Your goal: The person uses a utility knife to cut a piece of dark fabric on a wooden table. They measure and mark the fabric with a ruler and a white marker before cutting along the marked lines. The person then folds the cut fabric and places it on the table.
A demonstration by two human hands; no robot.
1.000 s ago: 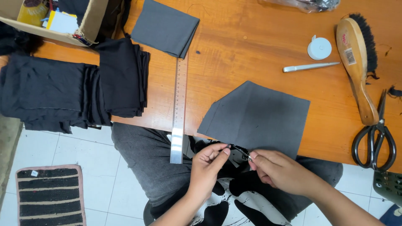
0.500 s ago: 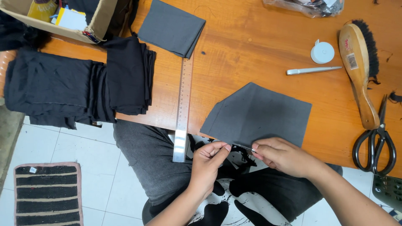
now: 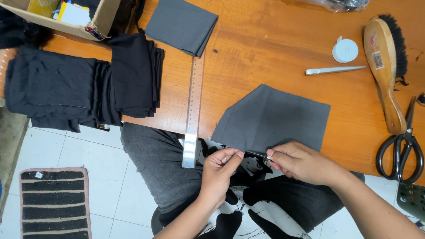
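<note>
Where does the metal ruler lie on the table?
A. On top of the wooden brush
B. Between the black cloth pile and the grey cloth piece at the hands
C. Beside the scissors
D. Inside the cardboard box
B: the metal ruler lies between the black cloth pile and the grey cloth piece, its end past the table edge.

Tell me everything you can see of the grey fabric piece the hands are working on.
The grey fabric piece is a flat, dark grey woven-looking panel with one corner cut slanted. It lies on the wooden table, its near edge hanging over the table edge. The left hand and right hand pinch that edge, a thin metallic item between them.
</note>
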